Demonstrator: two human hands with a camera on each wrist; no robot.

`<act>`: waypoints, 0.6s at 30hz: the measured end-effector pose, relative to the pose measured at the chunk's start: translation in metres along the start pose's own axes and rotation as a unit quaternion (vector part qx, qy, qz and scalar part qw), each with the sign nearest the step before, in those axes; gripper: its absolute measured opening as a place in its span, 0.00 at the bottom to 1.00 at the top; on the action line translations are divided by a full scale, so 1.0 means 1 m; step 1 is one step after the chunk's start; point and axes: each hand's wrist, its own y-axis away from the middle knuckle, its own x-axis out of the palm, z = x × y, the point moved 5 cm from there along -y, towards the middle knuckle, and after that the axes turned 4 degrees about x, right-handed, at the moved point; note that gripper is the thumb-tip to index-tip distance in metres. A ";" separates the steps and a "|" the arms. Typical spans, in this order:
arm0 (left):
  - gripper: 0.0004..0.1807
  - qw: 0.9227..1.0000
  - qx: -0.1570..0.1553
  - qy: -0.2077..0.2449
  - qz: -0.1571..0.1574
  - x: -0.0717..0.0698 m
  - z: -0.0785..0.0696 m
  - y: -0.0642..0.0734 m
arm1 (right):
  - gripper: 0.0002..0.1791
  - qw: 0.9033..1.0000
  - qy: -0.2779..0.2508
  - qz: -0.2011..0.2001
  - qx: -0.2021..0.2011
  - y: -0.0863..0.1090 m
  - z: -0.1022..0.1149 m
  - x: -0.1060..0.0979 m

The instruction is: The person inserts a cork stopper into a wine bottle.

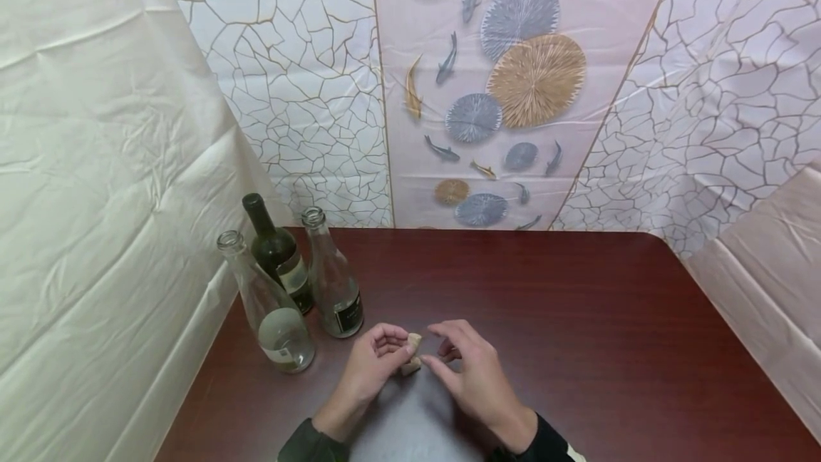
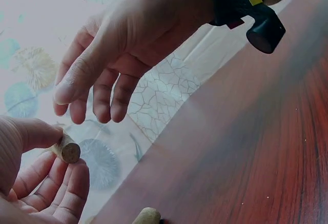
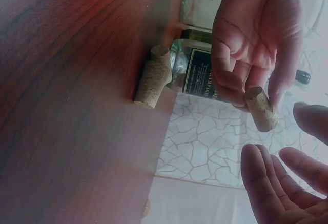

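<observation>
My left hand (image 1: 375, 361) pinches a wine cork (image 3: 261, 109) between thumb and fingertips, just above the table. To its right, my right hand (image 1: 476, 375) is held with thumb and fingers apart and slightly bent. Its fingertips (image 3: 251, 155) are close to the pinched cork without touching it. Beneath the hands, more corks (image 3: 152, 84) rest on the table; in the head view one cork (image 1: 411, 367) shows partly behind the left fingers. The left wrist view catches another cork (image 2: 147, 216) at its bottom edge.
Left of the hands stand three bottles: a clear bottle (image 1: 277, 330) with a pale label, a dark green wine bottle (image 1: 276, 248), and a clear bottle (image 1: 330, 269) with a black label. The reddish-brown table (image 1: 577, 319) meets patterned cloth (image 1: 462, 162) at its far edge.
</observation>
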 end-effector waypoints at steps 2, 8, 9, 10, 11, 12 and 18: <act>0.16 1.000 0.006 -0.005 -0.002 0.000 -0.001 0.000 | 0.24 1.000 -0.015 -0.005 0.005 0.000 -0.001 -0.001; 0.14 0.998 0.064 -0.020 0.003 0.003 -0.004 0.001 | 0.21 0.999 -0.047 -0.009 0.021 0.000 -0.003 -0.003; 0.14 0.997 0.076 -0.026 0.003 0.003 -0.007 0.002 | 0.21 0.998 -0.050 -0.007 0.025 0.000 -0.003 -0.004; 0.13 0.995 0.088 -0.036 0.001 0.004 -0.009 0.003 | 0.20 0.998 -0.054 -0.006 0.029 0.000 -0.003 -0.004; 0.13 0.994 0.103 -0.046 0.000 0.004 -0.011 0.004 | 0.19 0.998 -0.057 -0.005 0.031 0.000 -0.003 -0.004; 0.12 0.991 0.117 -0.060 -0.003 0.004 -0.013 0.005 | 0.19 0.998 -0.060 -0.004 0.034 0.000 -0.003 -0.004; 0.14 0.945 0.247 -0.213 -0.034 0.004 -0.024 0.011 | 0.18 0.996 -0.078 -0.005 0.043 0.000 -0.004 -0.003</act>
